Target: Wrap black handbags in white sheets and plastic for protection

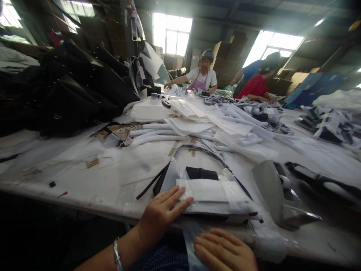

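A dark handbag (201,173) lies at the table's front edge, partly wrapped in white sheet and clear plastic, its film-covered handle arching away from me. My left hand (166,205) rests on the near left part of the white wrapping (207,190), fingers stretched out and holding nothing. Lower down, by the table edge, my right hand (224,250) lies with its fingers extended over a strip of clear plastic film (193,244) that hangs toward my lap. The thumb of that hand is hidden.
Right of the bag stands a grey tape dispenser (272,192), beside a dark bag (318,178). White padding tubes (158,133) and paper sheets (194,113) lie farther back. Black bags (76,86) are heaped at left. Several people, one in a pink apron (199,81), are across the table.
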### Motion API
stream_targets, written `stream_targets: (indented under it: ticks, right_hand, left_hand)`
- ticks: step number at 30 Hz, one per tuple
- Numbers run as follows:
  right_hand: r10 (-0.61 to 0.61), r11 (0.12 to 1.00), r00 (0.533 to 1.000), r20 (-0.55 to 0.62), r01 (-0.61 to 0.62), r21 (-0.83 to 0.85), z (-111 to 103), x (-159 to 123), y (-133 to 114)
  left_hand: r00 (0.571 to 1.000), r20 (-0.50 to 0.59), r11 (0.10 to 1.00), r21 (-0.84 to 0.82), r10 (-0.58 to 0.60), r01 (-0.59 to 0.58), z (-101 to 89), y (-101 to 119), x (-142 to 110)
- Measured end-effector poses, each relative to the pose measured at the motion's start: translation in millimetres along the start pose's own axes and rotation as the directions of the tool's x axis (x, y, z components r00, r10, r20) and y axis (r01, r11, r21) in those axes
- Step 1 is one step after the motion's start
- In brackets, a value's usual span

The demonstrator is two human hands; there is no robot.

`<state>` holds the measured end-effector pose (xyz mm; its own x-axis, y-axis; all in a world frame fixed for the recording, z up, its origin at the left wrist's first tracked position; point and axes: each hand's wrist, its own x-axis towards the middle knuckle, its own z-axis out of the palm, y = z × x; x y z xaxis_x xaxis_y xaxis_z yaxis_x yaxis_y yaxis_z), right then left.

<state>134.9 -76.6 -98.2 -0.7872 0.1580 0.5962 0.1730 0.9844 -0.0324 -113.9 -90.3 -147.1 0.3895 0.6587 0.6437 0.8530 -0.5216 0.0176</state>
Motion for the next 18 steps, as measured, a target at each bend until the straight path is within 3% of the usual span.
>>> stream_targets:
  ticks: [4, 9, 15, 18]
  right_hand:
    - [0.115, 0.991, 0.993, -0.025, -0.113, 0.071, -10, 23, 19]
    - [0.215, 0.974, 0.977, -0.001, -0.214, 0.078, -4, 51, 43]
    - [0.212, 0.965, 0.969, 0.126, -0.228, 0.128, 8, 65, 66]
    - [0.157, 0.98, 0.984, 0.081, -0.166, 0.107, 5, 66, 65]
  left_hand:
    - [1.0, 0.022, 1.0, -0.001, 0.021, -0.021, -0.7, -1, 1]
    - [1.0, -0.014, 0.999, -0.03, -0.015, 0.014, 0.6, 3, 1]
    - [0.997, -0.039, 0.996, -0.066, -0.064, 0.061, 5.5, 5, 3]
    - [0.997, -0.029, 0.997, -0.045, -0.066, 0.065, 8.3, 2, 1]
